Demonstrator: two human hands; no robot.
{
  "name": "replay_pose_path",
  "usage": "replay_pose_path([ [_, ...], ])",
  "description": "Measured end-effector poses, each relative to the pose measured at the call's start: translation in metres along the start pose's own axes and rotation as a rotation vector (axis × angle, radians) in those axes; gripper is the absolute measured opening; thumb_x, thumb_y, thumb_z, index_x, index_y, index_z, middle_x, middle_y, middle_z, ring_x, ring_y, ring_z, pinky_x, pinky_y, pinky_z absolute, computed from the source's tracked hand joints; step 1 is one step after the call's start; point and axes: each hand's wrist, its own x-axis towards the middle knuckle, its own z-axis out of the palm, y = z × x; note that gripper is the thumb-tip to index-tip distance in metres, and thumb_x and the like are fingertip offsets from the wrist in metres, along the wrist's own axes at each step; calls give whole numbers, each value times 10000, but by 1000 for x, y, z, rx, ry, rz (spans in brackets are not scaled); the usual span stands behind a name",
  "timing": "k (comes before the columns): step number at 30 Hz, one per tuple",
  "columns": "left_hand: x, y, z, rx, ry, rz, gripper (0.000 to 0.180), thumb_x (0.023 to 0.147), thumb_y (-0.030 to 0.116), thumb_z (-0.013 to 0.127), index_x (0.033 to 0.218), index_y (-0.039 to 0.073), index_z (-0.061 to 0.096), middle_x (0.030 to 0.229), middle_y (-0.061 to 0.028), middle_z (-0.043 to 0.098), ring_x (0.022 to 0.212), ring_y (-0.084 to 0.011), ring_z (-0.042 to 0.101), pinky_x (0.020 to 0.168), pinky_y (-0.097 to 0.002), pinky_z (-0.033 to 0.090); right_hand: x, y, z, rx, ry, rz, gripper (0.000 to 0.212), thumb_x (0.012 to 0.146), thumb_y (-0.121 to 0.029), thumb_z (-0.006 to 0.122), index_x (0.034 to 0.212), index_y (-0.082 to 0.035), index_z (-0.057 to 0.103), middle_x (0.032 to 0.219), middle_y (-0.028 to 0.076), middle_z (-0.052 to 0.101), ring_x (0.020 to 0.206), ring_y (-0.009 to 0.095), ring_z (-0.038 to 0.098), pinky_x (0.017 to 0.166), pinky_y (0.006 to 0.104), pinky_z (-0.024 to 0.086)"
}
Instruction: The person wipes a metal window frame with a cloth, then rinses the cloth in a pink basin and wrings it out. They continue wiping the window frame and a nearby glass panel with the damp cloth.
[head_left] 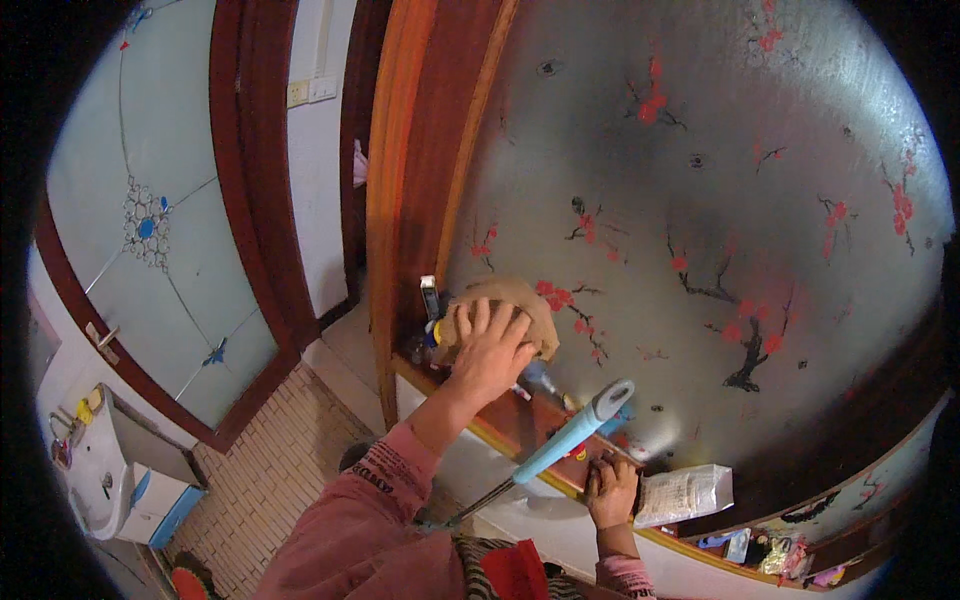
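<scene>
My left hand (490,345) lies over a bunched brown cloth (515,300), its fingers bent and spread across it. The cloth rests against the frosted glass panel (620,290), low at its left side, just above the ledge. On the wooden ledge (525,425), my right hand (611,490) is closed with curled fingers; what they hold, if anything, is hidden. Beside it on the right lies a white plastic packet (685,495). A light blue handle (575,430) with a hole at its end slants up between my arms, in front of the ledge.
Small items, including a white-and-black one (429,296), stand left of the cloth. More small things fill a lower shelf (770,553) at the right. Left are a glazed door (160,220), a washbasin (105,485) and a tiled floor (265,465).
</scene>
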Motion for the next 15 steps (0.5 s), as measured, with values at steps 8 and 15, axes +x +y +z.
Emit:
replay_pose_path([
  [8,166,-9,-36,269,371,220,592,872,508,692,1286,86,672,1323,-187,543,1259,-497,434,1122,-751,218,-5,8,-2,-64,-67,111,232,818,-191,718,1013,-74,672,1113,193,587,1061,411,551,897,522,454],
  [15,335,26,-122,375,748,375,553,1000,371,558,1432,26,551,1500,-245,466,1402,-497,390,1153,-627,316,-3,4,8,-18,-53,101,317,845,-189,707,1144,-87,691,1211,207,590,1107,419,549,937,529,450],
])
